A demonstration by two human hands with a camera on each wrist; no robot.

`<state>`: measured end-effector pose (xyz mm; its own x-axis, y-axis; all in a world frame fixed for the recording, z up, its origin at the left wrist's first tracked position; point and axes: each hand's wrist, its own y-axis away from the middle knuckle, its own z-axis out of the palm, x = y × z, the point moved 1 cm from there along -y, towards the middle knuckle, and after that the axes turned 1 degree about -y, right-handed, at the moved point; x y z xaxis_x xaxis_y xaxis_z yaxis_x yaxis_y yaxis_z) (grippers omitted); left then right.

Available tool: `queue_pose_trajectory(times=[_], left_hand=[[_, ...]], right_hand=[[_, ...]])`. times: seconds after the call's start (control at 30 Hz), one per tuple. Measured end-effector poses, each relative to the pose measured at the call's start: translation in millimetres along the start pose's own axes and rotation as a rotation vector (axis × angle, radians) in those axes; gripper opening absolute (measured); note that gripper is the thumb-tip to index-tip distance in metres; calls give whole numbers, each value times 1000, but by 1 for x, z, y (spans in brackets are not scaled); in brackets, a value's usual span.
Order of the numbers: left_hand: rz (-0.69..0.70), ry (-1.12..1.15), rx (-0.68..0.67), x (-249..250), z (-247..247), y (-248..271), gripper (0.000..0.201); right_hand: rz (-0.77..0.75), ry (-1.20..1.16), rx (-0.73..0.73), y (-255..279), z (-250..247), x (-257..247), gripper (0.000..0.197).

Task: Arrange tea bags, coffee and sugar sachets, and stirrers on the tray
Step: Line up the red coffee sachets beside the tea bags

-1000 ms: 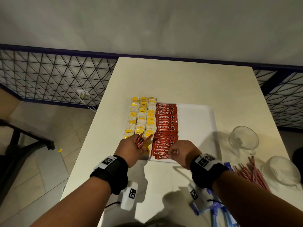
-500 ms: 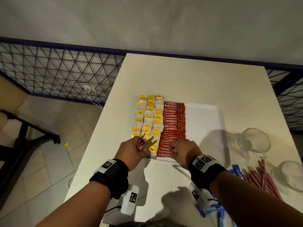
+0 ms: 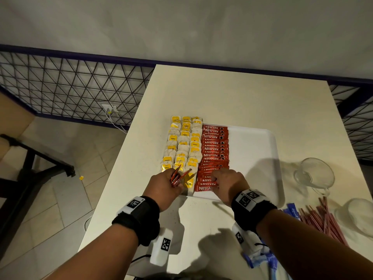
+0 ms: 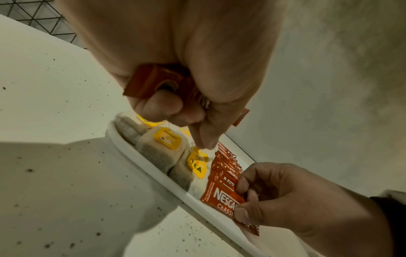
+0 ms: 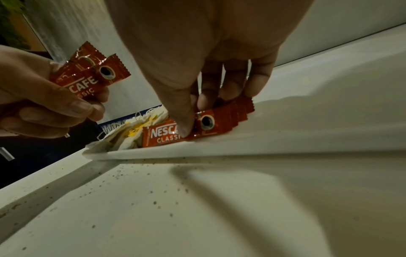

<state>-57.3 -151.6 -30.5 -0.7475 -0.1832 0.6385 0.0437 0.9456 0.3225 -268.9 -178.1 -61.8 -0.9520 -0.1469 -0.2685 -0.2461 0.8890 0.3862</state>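
Coffee sachets being laid on the tray [image 3: 256, 150]

A few spare sachets [image 5: 87, 76] are gripped in the left hand [image 3: 163, 186]; the nearest sachet [image 5: 175, 133] is pinched by the right hand [image 3: 228, 184].

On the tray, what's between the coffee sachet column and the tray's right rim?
Nothing: in the head view the tray is bare white from the coffee sachet column across to its right rim.

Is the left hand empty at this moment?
No, in the right wrist view the left hand grips a few red Nescafe coffee sachets above the white tray.
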Motion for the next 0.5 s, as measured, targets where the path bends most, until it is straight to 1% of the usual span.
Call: queue_pose_trajectory(times=[0.33,0.43,0.5], left_hand=[[-18,-8,-10,-3,1,0,16],[-44,79,-58,-2,0,0,20],[-107,222,-134,-1,1,0,22]], right_hand=[[-29,7,3,-1,0,0,25],[-30,-5,-3,0,-1,1,25],[-32,-8,-10,1,-2,1,26]])
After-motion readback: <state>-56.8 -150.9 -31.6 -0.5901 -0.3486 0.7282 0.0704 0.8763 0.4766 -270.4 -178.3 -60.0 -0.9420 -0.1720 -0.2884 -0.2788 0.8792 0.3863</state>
